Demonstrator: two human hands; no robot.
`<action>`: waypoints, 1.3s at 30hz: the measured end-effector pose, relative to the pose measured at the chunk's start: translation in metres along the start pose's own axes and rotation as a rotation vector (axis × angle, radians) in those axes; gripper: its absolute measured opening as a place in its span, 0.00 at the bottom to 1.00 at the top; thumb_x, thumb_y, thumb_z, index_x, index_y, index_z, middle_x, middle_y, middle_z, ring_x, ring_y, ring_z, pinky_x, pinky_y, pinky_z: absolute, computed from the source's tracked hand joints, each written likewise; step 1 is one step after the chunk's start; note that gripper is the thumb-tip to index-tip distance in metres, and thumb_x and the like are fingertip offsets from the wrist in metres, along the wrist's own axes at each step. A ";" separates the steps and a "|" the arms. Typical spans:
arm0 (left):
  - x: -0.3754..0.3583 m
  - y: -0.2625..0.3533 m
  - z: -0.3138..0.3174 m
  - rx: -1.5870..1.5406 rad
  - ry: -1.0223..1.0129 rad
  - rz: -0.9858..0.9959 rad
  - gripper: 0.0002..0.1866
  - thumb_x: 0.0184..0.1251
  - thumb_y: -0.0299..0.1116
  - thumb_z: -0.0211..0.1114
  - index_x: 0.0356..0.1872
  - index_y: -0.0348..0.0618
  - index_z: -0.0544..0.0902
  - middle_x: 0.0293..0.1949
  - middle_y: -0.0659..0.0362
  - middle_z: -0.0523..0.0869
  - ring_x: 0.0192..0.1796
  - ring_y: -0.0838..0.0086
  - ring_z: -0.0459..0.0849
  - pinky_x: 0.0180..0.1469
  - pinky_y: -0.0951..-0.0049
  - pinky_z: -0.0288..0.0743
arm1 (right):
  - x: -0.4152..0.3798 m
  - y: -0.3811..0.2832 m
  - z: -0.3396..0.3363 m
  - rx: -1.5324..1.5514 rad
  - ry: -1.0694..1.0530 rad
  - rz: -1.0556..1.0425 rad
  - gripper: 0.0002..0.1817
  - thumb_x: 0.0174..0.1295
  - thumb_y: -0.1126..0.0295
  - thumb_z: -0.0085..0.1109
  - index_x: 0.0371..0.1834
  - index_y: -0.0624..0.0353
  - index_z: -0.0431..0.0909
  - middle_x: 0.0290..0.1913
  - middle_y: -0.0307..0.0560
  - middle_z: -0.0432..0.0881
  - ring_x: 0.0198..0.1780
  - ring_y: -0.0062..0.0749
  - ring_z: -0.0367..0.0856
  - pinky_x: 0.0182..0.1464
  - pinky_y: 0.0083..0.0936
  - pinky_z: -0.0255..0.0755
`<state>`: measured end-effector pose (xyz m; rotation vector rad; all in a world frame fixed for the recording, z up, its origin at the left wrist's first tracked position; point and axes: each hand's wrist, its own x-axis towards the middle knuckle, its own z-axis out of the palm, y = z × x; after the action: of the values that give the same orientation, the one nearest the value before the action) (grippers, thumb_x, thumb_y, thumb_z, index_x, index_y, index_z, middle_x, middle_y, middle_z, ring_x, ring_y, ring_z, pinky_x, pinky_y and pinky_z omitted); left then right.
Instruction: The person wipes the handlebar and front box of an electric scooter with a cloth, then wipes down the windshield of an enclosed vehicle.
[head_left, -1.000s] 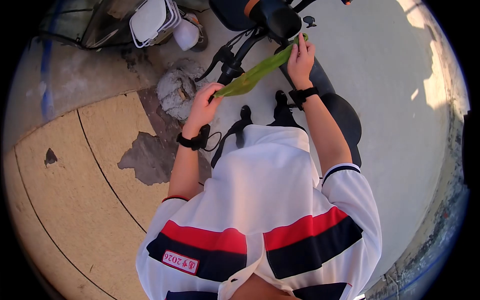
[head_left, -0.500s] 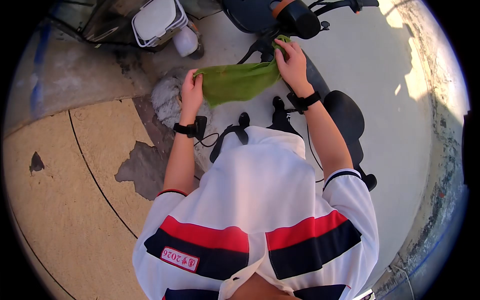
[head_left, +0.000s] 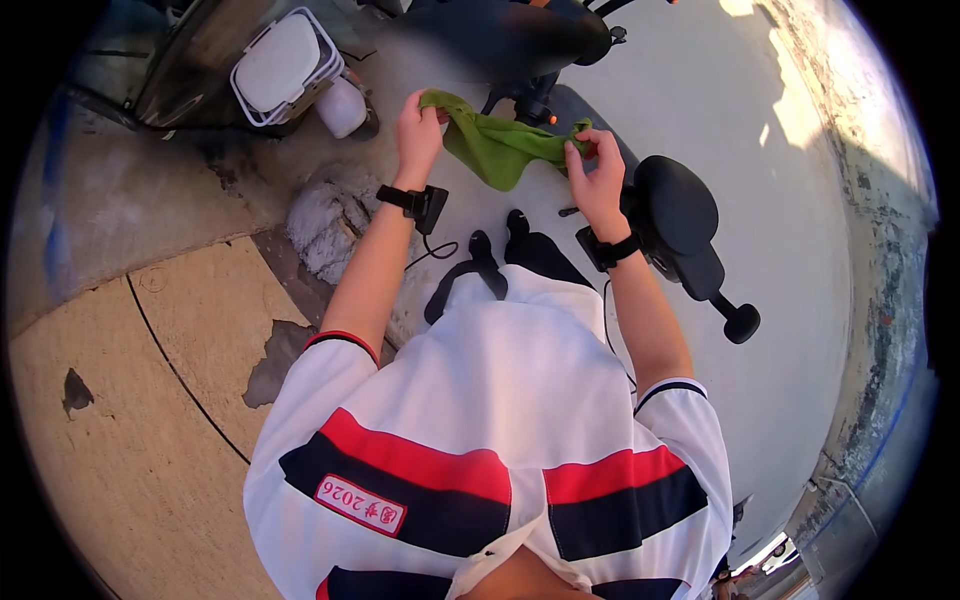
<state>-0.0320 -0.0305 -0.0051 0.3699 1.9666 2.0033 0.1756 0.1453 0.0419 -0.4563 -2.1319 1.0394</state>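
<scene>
A green cloth (head_left: 500, 150) hangs stretched between my two hands in the upper middle of the head view, sagging below its left part. My left hand (head_left: 418, 132) grips its left end, fingers closed on the fabric. Pinched between the fingers of my right hand (head_left: 597, 170) is the cloth's right end. Each wrist wears a black strap with a small device. Behind the cloth stands a dark scooter (head_left: 545, 95), its black seat (head_left: 676, 205) to the right of my right hand.
White-lidded container (head_left: 283, 65) at the upper left, with a rounded white object (head_left: 342, 107) beside it. A grey fluffy heap (head_left: 325, 225) lies left of my feet. Tan board (head_left: 130, 370) covers the lower left. A weathered wall (head_left: 880, 270) runs along the right.
My left hand has moved up and right, my right hand down. The cloth now slopes down to the right and looks more bunched. The camera view has shifted slightly.
</scene>
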 end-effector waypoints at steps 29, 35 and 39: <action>0.059 0.014 0.088 0.207 -0.480 -0.033 0.29 0.77 0.34 0.61 0.75 0.38 0.64 0.64 0.52 0.78 0.63 0.71 0.77 0.64 0.72 0.72 | 0.047 0.022 0.026 0.199 -0.112 0.069 0.28 0.57 0.79 0.65 0.63 0.61 0.73 0.55 0.57 0.77 0.54 0.51 0.79 0.53 0.34 0.77; 0.070 0.028 0.083 0.324 -0.602 -0.188 0.24 0.78 0.34 0.61 0.71 0.41 0.71 0.59 0.53 0.83 0.58 0.71 0.82 0.59 0.72 0.76 | 0.045 0.017 0.037 0.097 -0.021 0.043 0.25 0.57 0.80 0.63 0.61 0.61 0.75 0.54 0.58 0.79 0.55 0.54 0.79 0.57 0.37 0.75; 0.067 0.006 0.071 0.504 -0.564 0.056 0.22 0.77 0.35 0.60 0.67 0.37 0.73 0.55 0.52 0.86 0.54 0.69 0.84 0.57 0.70 0.77 | 0.042 0.004 0.042 0.037 0.039 0.063 0.24 0.58 0.80 0.62 0.60 0.61 0.76 0.53 0.57 0.80 0.53 0.53 0.81 0.55 0.37 0.76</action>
<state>-0.0658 0.0610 0.0002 0.9885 2.0453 1.2034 0.1160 0.1492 0.0395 -0.5247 -2.0717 1.0947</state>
